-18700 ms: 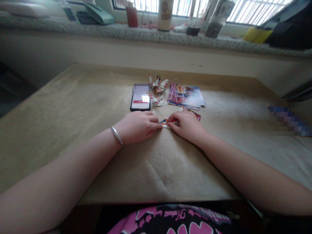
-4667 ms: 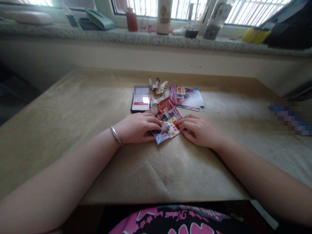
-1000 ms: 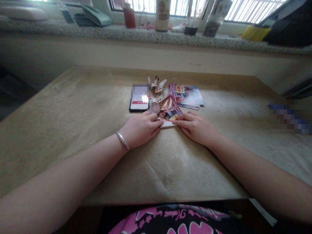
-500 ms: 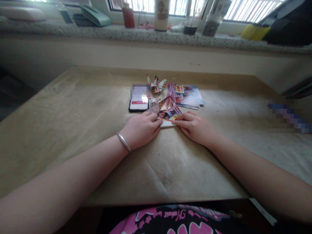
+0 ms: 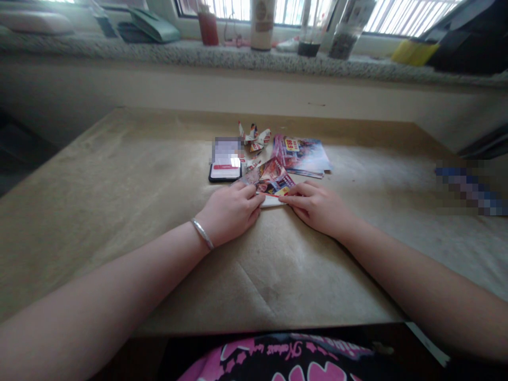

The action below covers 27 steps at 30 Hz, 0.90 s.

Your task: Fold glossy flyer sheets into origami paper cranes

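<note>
A printed sheet of folded paper [image 5: 273,182] lies on the table, with a white folded strip along its near edge. My left hand [image 5: 234,209] presses the left part of that strip, fingers bent and together on the paper. At the right end, my right hand [image 5: 317,209] pinches the same fold with its fingertips. Parts of the paper are hidden under both hands. Just behind sits a folded paper figure [image 5: 257,138] with pointed flaps. A phone [image 5: 225,170] with a lit screen lies beyond my left hand.
A stack of printed leaflets [image 5: 307,153] lies behind my right hand. At the far right of the table [image 5: 119,174] is a blurred blue item [image 5: 472,190]. Bottles, a red container [image 5: 208,27] and a pale green case [image 5: 156,25] stand along the stone windowsill [image 5: 222,58].
</note>
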Motion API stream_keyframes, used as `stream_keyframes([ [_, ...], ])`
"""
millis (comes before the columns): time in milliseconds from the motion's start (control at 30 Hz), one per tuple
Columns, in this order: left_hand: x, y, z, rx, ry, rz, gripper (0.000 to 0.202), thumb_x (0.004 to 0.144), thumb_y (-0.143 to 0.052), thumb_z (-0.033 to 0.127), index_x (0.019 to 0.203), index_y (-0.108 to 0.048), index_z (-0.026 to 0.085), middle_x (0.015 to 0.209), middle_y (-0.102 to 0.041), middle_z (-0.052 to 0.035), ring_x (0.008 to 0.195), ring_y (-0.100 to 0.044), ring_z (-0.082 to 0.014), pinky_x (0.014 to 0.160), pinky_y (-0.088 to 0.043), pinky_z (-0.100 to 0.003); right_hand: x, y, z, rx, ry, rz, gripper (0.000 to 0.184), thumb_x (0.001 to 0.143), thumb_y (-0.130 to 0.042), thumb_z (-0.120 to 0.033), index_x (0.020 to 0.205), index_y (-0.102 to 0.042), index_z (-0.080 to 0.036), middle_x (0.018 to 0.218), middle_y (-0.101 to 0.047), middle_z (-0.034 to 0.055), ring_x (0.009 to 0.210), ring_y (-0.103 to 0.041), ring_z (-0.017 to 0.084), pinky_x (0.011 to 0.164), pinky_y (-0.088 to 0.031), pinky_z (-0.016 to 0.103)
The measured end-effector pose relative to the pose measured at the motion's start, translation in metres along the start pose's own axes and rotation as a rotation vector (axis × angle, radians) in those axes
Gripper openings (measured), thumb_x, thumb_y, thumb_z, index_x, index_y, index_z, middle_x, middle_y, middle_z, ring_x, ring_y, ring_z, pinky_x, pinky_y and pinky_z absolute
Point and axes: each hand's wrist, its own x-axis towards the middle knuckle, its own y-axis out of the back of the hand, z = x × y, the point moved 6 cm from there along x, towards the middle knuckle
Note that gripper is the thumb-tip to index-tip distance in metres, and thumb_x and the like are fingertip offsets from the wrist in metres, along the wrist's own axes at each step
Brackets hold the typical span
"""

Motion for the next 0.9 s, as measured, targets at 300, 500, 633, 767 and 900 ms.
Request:
stream_keyframes([
  [300,0.001,0.001,0.006,-0.009,0.02,-0.013,0.034,0.092,-0.043,0.033,0.115,-0.063,0.017,0.102,-0.061,-0.0114,0.097,-0.056,-0.0269,0.083,-0.049,-0.039,-0.005,0.007,0.005,0.011,-0.069,0.005,0.023,0.091,-0.05,-0.021,0.1,-0.071,-0.019,0.101,-0.07,0.0066,0.089,-0.063,0.019,0.08,-0.051,0.032],
  [500,0.002,0.0,0.009,-0.06,-0.015,0.001,0.035,0.092,-0.045,0.031,0.116,-0.061,0.013,0.118,-0.06,-0.0134,0.107,-0.054,-0.0264,0.092,-0.046,-0.039,-0.005,0.007,0.006,0.054,-0.051,0.01,0.022,0.089,-0.051,-0.018,0.095,-0.072,-0.019,0.099,-0.07,0.0076,0.09,-0.062,0.02,0.082,-0.051,0.034],
  [633,0.003,-0.001,0.01,-0.071,-0.028,-0.004,0.034,0.092,-0.046,0.032,0.115,-0.061,0.013,0.113,-0.061,-0.0132,0.101,-0.055,-0.0242,0.089,-0.047,-0.038,-0.005,0.007,0.008,0.112,-0.057,0.034,0.021,0.087,-0.053,-0.017,0.093,-0.073,-0.02,0.097,-0.069,0.0084,0.089,-0.063,0.02,0.083,-0.051,0.035],
  [767,0.004,-0.001,0.009,-0.079,-0.05,0.018,0.037,0.092,-0.046,0.033,0.122,-0.058,0.016,0.111,-0.061,-0.0123,0.101,-0.054,-0.0251,0.089,-0.045,-0.038,-0.006,0.005,0.015,0.196,-0.106,0.062,0.021,0.087,-0.054,-0.019,0.092,-0.073,-0.021,0.095,-0.068,0.0084,0.085,-0.063,0.019,0.078,-0.051,0.034],
  [900,0.004,-0.001,0.009,-0.082,-0.047,0.016,0.037,0.092,-0.045,0.033,0.123,-0.058,0.017,0.114,-0.06,-0.0121,0.104,-0.053,-0.0256,0.092,-0.044,-0.038,-0.008,0.005,0.026,0.249,-0.184,0.061,0.017,0.084,-0.055,-0.018,0.088,-0.072,-0.019,0.089,-0.067,0.0079,0.079,-0.062,0.017,0.074,-0.051,0.031],
])
